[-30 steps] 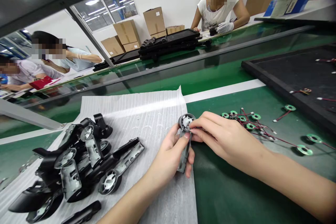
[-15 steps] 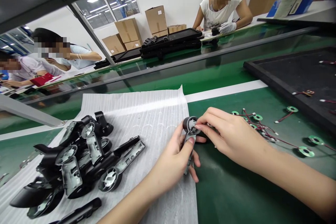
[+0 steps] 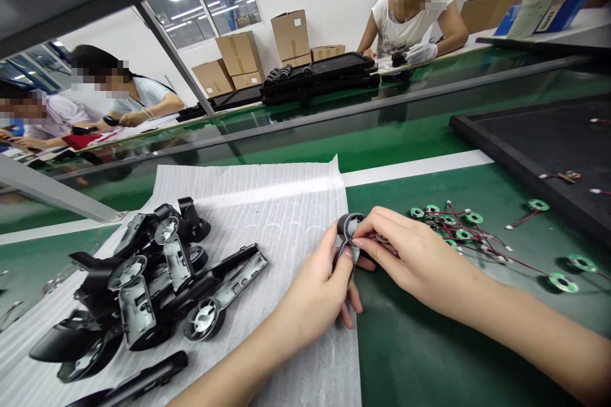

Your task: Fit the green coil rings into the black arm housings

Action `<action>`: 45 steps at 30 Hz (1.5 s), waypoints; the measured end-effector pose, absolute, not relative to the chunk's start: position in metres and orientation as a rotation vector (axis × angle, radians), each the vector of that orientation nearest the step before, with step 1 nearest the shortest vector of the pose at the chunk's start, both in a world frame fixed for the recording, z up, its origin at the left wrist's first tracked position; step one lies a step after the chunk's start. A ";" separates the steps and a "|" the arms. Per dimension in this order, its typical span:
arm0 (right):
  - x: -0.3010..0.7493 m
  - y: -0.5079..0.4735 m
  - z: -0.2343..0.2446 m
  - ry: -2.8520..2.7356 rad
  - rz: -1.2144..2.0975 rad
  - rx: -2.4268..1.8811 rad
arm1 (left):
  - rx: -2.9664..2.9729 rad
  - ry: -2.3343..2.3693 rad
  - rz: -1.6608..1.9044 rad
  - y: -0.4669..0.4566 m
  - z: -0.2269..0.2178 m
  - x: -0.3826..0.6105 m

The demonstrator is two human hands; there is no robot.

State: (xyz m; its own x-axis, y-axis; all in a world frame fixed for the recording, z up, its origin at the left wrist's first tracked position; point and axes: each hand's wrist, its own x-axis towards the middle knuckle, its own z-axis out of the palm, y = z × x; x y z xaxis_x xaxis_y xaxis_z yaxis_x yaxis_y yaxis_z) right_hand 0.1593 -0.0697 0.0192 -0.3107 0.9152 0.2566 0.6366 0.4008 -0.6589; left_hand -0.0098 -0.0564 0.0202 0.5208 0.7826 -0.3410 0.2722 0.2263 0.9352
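My left hand [image 3: 322,280] is wrapped round a black plastic housing [image 3: 347,224] with a round, ring-shaped head and a narrow stem, grey on the inside. The head points up, and my thumb presses on the stem just below it. My right hand [image 3: 405,245] reaches in from the right, its thumb and forefinger pinched together at the inside of the round head. Whatever those fingertips hold is hidden. Left of my hands, similar black housings [image 3: 205,318] lie in a heap on a white foam sheet [image 3: 305,356].
Green ring-shaped circuit boards [image 3: 463,235] with thin red and black wires lie on the green bench [image 3: 429,350] at right. Behind them is a black tray [image 3: 515,133]. A metal post [image 3: 62,191] stands at left. Co-workers sit across the bench, one wearing a white glove [image 3: 421,53].
My right fingertips have shifted slightly down and left over the round head, covering more of it. The view has swung a little left. A co-worker at far left has lowered an arm.
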 end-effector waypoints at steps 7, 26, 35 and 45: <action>0.165 -0.067 0.026 -1.860 0.691 -1.414 | 1.437 1.078 0.511 -0.053 0.018 -0.016; 0.167 -0.060 0.020 -1.872 0.775 -1.366 | 1.362 1.033 0.470 -0.048 0.021 -0.020; 0.167 -0.056 0.005 -1.494 1.246 -1.189 | 1.489 1.021 0.406 -0.050 0.024 -0.019; 0.168 -0.059 0.015 -1.484 1.413 -1.101 | 1.729 1.065 0.409 -0.060 0.028 -0.017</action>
State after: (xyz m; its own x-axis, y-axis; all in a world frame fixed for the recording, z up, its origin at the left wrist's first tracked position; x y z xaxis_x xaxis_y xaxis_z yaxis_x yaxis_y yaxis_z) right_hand 0.1677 -0.0587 0.0151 -0.3076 0.9513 -0.0200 0.0664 0.0005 -0.9978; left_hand -0.0171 -0.0598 0.0277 0.5511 0.8083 -0.2071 0.4620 -0.0889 0.8824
